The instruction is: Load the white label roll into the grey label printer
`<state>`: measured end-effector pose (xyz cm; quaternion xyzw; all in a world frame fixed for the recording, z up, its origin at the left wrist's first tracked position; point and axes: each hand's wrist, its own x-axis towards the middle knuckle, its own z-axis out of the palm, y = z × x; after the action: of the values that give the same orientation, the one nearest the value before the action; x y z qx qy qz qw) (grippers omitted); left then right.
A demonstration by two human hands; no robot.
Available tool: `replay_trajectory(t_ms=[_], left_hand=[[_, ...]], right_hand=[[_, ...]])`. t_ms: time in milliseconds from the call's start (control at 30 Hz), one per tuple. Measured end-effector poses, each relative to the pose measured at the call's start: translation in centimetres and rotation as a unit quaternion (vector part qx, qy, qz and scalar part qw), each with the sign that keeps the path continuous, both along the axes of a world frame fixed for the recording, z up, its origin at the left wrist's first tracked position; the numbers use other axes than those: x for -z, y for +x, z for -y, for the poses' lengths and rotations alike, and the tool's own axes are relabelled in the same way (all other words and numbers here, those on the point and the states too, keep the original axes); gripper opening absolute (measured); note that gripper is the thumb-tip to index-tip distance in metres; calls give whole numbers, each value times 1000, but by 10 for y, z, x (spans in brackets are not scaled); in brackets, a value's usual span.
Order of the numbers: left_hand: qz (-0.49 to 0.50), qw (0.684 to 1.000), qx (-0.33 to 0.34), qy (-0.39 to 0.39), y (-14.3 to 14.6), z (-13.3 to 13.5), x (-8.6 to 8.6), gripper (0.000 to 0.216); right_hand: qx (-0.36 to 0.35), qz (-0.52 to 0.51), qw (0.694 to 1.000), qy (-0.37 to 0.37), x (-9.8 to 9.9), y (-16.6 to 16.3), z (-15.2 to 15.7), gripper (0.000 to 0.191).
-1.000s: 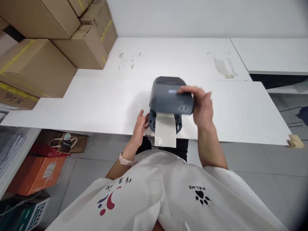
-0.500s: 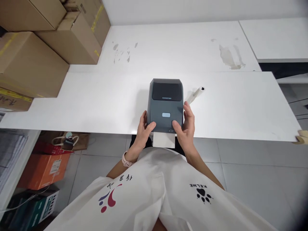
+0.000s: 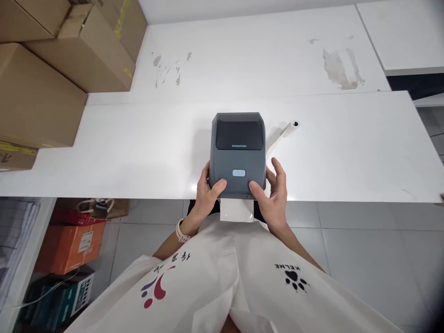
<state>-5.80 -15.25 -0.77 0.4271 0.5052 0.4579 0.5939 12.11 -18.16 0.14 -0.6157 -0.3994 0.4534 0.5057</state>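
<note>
A dark grey label printer stands at the near edge of the white table, its lid down. A strip of white label paper hangs out of its front slot. My left hand grips the printer's front left corner, thumb on top. My right hand grips the front right corner the same way, fingers along the side. A white paper tube lies on the table just right of the printer.
Brown cardboard boxes are stacked at the table's left end. Under the table on the left are an orange box, a bag and a green box. Stains mark the far tabletop.
The printer's lid, held up by my right hand a second ago, is now down. Both hands have come to the front corners. Less paper shows at the front.
</note>
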Motion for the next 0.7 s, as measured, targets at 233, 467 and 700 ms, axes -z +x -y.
replay_trajectory(t_ms=[233,467,700], left_hand=[[-62,997,15,33,-9,10,2,73],[-139,988,-12,-59,-21,60,8,37],[7,981,137,-140,-13,49,-5,48]], right_hand=[[-16,0,1000,4,-1,2,2,84],[-23,42,998,51,13,5,-1,79],[18,172,972,158,7,-2,-2,65]])
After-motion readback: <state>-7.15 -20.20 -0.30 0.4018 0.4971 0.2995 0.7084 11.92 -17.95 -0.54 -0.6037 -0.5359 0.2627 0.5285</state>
